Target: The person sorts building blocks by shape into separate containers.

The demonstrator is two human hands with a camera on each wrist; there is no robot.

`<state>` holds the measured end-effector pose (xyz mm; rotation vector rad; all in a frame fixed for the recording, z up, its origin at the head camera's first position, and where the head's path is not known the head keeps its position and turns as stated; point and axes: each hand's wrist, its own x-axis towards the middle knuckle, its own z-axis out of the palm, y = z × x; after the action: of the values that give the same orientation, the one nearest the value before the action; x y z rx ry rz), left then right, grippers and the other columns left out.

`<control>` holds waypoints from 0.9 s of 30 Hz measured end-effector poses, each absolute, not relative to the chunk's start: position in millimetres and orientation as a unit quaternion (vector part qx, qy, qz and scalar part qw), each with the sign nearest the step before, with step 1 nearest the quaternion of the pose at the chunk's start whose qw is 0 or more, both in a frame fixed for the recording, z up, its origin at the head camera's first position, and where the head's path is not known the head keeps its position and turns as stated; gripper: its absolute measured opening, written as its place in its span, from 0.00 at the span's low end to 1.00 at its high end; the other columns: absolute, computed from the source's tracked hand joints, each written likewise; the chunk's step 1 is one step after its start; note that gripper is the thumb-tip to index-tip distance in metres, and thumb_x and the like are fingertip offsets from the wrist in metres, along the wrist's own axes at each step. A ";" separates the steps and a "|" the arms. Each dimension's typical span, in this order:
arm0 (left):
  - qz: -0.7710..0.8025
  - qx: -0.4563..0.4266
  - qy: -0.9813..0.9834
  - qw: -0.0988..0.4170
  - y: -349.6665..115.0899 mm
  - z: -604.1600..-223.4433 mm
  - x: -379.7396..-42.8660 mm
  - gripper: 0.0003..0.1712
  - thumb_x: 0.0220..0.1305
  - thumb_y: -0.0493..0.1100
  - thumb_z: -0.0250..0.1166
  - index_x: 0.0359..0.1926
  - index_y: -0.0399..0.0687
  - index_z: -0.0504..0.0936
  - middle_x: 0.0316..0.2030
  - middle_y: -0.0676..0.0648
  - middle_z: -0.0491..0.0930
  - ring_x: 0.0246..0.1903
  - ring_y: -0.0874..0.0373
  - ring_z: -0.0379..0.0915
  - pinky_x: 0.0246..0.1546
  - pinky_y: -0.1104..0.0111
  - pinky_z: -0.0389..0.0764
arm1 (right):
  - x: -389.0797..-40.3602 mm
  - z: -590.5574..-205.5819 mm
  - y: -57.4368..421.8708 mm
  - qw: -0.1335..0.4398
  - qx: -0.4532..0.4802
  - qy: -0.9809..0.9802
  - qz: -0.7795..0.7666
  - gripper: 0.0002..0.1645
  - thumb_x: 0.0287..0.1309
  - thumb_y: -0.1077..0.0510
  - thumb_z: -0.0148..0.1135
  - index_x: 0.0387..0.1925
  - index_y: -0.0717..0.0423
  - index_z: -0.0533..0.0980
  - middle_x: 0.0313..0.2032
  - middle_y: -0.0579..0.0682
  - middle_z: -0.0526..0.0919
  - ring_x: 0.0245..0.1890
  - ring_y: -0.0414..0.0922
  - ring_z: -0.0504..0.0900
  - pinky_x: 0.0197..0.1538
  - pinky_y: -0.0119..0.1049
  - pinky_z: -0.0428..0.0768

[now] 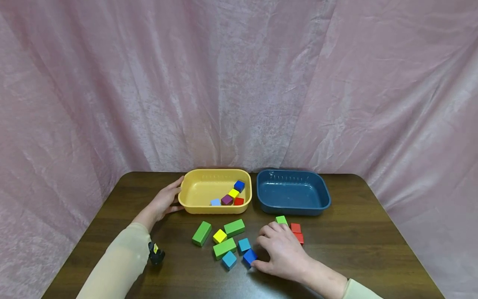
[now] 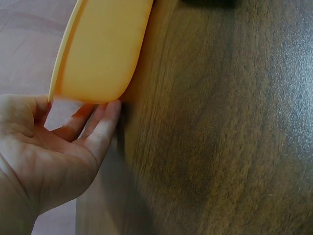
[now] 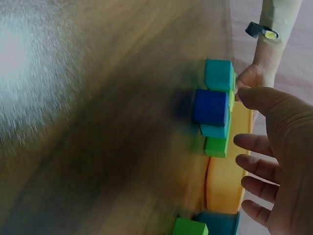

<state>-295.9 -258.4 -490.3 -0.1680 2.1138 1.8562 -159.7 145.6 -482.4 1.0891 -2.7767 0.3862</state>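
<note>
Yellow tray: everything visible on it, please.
The yellow tray is a shallow, open-topped rounded rectangle with a thin rim, plastic by its look, with a row of short vertical marks along the inner back wall. It stands open side up near the far edge of the wooden table, left of the dark blue tray and apart from it. Five small blocks lie inside, toward the right. The left hand grips its left end.

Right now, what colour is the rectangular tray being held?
The rectangular tray is yellow, clearest in head view.

Head cam's pretty bright and evenly lit, decently crisp. Both wrist cams look dimmer, with whitish glare on the tabletop (image 3: 112,112), which goes smeary in the right one.
</note>
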 end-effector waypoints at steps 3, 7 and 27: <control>0.648 -0.058 0.743 0.160 -258.9 -490.3 -295.8 0.33 0.84 0.46 0.43 0.83 0.67 0.46 0.81 0.44 0.46 0.63 0.43 0.70 0.55 0.52 0.80 | -158.2 -487.1 142.6 0.066 0.355 -0.924 0.125 0.27 0.50 0.27 0.72 0.36 0.42 0.85 0.41 0.39 0.78 0.48 0.42 0.71 0.51 0.45 0.72; 0.646 -0.058 0.745 0.158 -259.7 -490.5 -295.4 0.33 0.83 0.46 0.43 0.83 0.67 0.46 0.80 0.44 0.47 0.62 0.44 0.71 0.55 0.53 0.80 | -157.0 -491.8 139.1 0.065 0.344 -0.929 0.123 0.26 0.49 0.26 0.72 0.34 0.41 0.83 0.40 0.39 0.77 0.46 0.42 0.70 0.49 0.44 0.71; 0.654 -0.055 0.738 0.158 -258.2 -491.8 -295.2 0.33 0.84 0.46 0.43 0.83 0.66 0.45 0.81 0.45 0.46 0.64 0.42 0.69 0.55 0.51 0.80 | -157.7 -499.1 133.8 0.018 0.311 -0.941 0.130 0.23 0.50 0.24 0.70 0.31 0.35 0.81 0.40 0.37 0.76 0.47 0.42 0.69 0.52 0.47 0.72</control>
<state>-295.2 -258.2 -491.8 -0.1580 2.1111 1.8691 -157.7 133.8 -499.1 0.9655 -2.9244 0.4052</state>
